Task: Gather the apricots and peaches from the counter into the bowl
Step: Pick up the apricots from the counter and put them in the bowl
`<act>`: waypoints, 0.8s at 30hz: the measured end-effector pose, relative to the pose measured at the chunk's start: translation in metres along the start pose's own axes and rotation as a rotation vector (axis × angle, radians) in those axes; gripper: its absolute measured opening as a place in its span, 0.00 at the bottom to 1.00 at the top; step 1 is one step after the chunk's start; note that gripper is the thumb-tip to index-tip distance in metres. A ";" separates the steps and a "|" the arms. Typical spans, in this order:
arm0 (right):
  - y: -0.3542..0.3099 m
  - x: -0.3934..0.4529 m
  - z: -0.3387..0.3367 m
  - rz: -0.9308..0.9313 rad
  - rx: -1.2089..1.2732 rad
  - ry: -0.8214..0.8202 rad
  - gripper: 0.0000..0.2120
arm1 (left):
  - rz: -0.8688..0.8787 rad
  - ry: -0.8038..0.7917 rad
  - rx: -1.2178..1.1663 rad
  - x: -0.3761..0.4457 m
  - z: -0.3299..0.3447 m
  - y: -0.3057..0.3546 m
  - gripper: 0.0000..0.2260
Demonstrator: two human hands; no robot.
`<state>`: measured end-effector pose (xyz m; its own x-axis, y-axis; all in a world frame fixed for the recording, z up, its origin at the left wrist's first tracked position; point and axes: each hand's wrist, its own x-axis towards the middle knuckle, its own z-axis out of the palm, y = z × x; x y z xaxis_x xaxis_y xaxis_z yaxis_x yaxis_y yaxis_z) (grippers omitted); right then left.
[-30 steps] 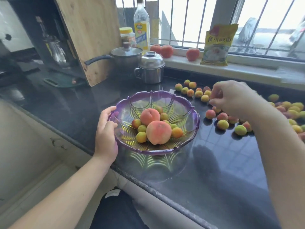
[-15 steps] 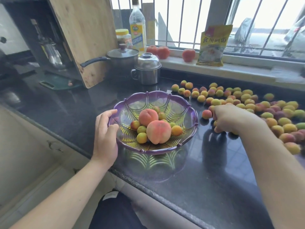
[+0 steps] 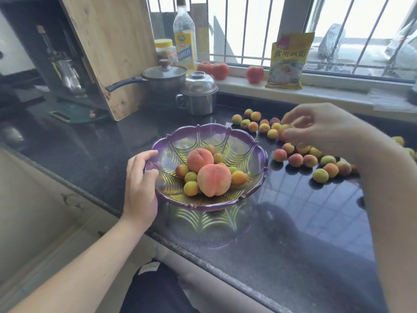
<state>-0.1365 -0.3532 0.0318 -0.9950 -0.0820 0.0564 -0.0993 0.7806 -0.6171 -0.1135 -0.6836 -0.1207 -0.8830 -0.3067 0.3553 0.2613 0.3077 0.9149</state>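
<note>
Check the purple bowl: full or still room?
Still room. The purple bowl holds two peaches and a few apricots clustered at its bottom; ribbed walls are mostly bare.

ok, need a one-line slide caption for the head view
Left hand holds the purple bowl's rim while the blurred right hand reaches over apricots on the counter.

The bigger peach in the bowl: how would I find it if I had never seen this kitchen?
Start at the purple scalloped bowl near the front edge of the dark counter, steadied by the left hand. Two peaches sit in its middle among small apricots. The bigger peach is the nearer one, pale orange-pink with a cleft facing you, dwarfing the apricots beside it.
</note>
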 end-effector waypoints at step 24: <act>-0.036 0.000 0.092 -0.241 -0.697 -0.243 0.09 | -0.081 0.036 -0.092 0.001 -0.004 0.002 0.18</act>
<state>-0.1326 -0.4380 -0.0185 -0.9241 -0.3697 -0.0969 -0.3741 0.9269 0.0311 -0.1121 -0.6871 -0.1176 -0.8885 -0.3597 0.2849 0.2259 0.1975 0.9539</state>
